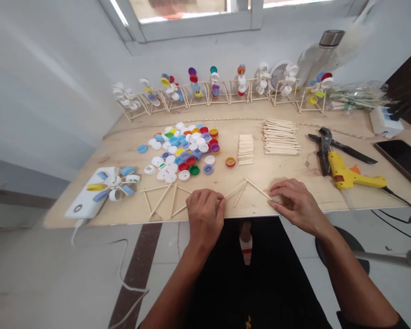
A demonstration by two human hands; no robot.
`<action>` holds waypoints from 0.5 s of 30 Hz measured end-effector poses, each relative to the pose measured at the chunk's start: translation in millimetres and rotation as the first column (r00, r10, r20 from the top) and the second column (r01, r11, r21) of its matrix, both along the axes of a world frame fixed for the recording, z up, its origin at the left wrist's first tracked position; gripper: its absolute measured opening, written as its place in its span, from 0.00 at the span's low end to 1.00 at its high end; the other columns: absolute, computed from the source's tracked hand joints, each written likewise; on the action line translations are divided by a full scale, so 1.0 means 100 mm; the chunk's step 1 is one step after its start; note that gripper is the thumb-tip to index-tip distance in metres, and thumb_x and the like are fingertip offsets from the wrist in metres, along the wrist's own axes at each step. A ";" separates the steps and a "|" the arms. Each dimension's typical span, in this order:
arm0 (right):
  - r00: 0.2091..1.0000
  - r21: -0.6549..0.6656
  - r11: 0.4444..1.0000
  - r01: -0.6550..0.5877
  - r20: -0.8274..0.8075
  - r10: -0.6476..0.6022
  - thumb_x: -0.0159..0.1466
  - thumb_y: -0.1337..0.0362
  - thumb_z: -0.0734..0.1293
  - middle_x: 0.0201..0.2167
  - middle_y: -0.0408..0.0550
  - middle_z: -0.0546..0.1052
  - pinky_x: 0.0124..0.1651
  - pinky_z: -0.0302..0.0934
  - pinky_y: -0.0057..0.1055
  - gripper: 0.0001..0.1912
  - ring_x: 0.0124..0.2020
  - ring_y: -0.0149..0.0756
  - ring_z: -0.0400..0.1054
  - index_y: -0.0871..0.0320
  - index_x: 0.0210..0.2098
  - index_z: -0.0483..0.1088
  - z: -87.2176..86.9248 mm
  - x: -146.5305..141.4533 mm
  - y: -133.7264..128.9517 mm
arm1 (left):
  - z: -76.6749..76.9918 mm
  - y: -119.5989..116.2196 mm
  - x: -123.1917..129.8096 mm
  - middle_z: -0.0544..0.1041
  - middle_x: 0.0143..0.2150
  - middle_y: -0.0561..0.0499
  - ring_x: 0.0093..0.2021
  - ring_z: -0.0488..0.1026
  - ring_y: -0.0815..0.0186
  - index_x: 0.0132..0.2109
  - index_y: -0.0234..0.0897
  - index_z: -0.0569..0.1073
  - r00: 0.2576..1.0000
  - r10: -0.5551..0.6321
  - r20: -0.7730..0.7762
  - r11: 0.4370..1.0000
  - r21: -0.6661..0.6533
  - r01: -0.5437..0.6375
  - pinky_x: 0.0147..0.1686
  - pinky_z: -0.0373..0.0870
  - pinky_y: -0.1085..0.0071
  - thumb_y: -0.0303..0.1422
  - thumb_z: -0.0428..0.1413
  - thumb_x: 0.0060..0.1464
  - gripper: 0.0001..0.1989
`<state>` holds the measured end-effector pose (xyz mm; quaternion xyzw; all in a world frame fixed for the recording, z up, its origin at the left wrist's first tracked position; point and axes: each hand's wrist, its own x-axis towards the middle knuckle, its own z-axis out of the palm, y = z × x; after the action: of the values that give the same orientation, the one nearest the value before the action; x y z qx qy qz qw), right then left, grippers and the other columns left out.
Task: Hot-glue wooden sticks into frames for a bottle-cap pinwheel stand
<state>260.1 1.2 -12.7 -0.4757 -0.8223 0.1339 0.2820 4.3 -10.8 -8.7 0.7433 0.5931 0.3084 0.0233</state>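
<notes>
A peaked frame of sticks (256, 188) lies by the middle of the bench's front edge, a third stick slanting down inside it. The left hand (205, 208) pinches its left leg's lower end between thumb and fingertips; the right hand (294, 203) grips the tip of the right leg the same way. Left of them, along that edge, lie two stick triangles (161, 200) (one partly under the left hand). Behind sit loose bottle caps (192, 146), then short sticks (245, 150) and longer sticks (281, 137). Toward the right edge rest a yellow glue gun (342, 173), pliers (352, 151) and a phone (402, 160). A white box (84, 203), partly covered by a cap wheel (114, 183), occupies the front left corner; stick stands (198, 98) bearing caps line the back edge.
</notes>
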 end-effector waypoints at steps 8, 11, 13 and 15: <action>1.000 -0.005 1.000 -0.011 0.008 0.011 0.62 0.60 0.65 0.41 0.49 0.76 0.47 0.60 0.42 0.07 0.45 0.41 0.68 0.52 0.39 0.70 0.00 0.01 0.00 | 0.01 -0.01 0.05 0.74 0.31 0.48 0.39 0.66 0.56 0.29 0.39 0.70 0.990 0.089 -0.109 0.996 0.021 -0.087 0.44 0.56 0.55 0.29 0.54 0.53 0.05; 1.000 -0.006 1.000 -0.011 0.004 0.011 0.62 0.60 0.65 0.42 0.49 0.75 0.47 0.60 0.43 0.07 0.46 0.42 0.68 0.52 0.39 0.70 0.00 0.01 0.00 | 0.02 -0.03 0.07 0.74 0.31 0.48 0.39 0.66 0.57 0.30 0.39 0.71 0.995 0.039 -0.087 0.999 -0.004 -0.039 0.44 0.57 0.57 0.29 0.53 0.54 0.05; 1.000 -0.006 1.000 -0.010 0.000 0.010 0.62 0.60 0.65 0.42 0.49 0.75 0.47 0.60 0.43 0.07 0.46 0.42 0.68 0.52 0.39 0.70 0.00 0.01 0.00 | 0.02 -0.03 0.08 0.74 0.33 0.47 0.40 0.66 0.57 0.32 0.38 0.72 0.998 -0.007 -0.064 1.000 0.001 0.007 0.45 0.57 0.57 0.29 0.53 0.55 0.05; 1.000 -0.006 1.000 -0.009 -0.005 0.009 0.62 0.60 0.65 0.41 0.49 0.76 0.47 0.59 0.43 0.07 0.46 0.42 0.68 0.52 0.39 0.70 0.00 0.01 0.00 | 0.01 -0.02 0.08 0.75 0.36 0.47 0.42 0.66 0.57 0.35 0.39 0.73 0.997 -0.060 -0.040 0.998 0.020 0.061 0.47 0.57 0.57 0.29 0.53 0.55 0.05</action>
<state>260.8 0.9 -13.1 -0.4726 -0.8234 0.1387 0.2818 12.2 -12.8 -7.6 0.7672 0.5673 0.2992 0.0131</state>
